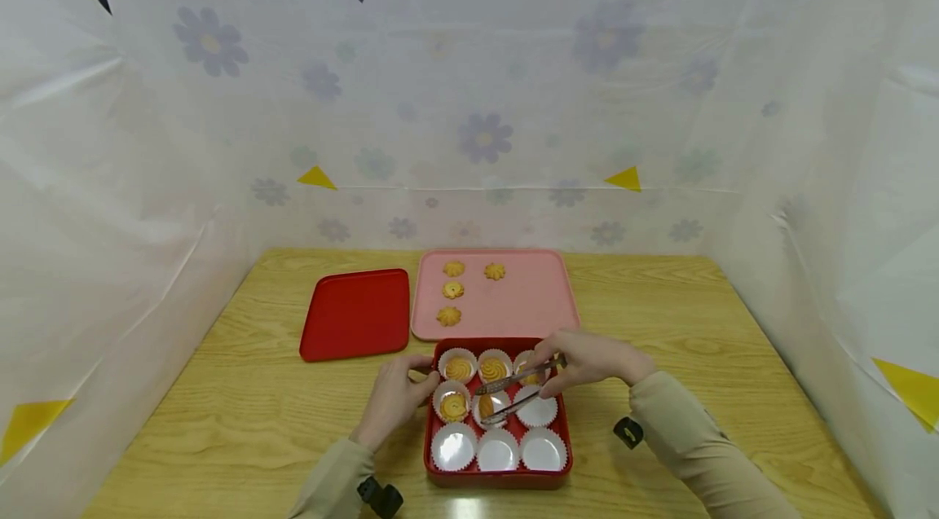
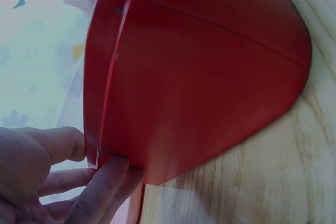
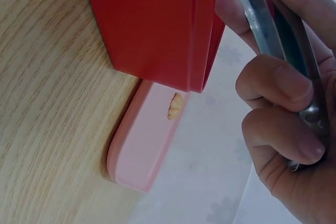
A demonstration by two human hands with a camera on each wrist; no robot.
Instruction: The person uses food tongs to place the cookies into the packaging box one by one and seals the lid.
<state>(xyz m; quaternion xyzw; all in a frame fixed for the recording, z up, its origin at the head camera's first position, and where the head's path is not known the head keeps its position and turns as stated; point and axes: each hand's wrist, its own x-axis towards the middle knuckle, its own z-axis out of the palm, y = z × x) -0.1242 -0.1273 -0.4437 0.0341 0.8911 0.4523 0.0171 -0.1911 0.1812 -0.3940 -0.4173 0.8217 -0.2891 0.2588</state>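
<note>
A red box (image 1: 499,481) holds white paper cups in rows, several with piped cookies in them. My left hand (image 1: 399,395) grips its left side near the far corner; in the left wrist view, the thumb lies at the rim and the fingers (image 2: 107,184) against the outer wall. My right hand (image 1: 587,360) holds metal tongs (image 1: 517,378) over the box, fingers curled round them in the right wrist view. Between the tong tips, a cookie (image 1: 486,406) stands on edge in the middle cup.
Behind the box, a pink tray (image 1: 528,303) carries several cookies, including a flower-shaped one (image 1: 495,271). A flat red tray (image 1: 355,315) lies to its left. White sheeting with printed flowers encloses the wooden table (image 1: 279,413) at the back and sides.
</note>
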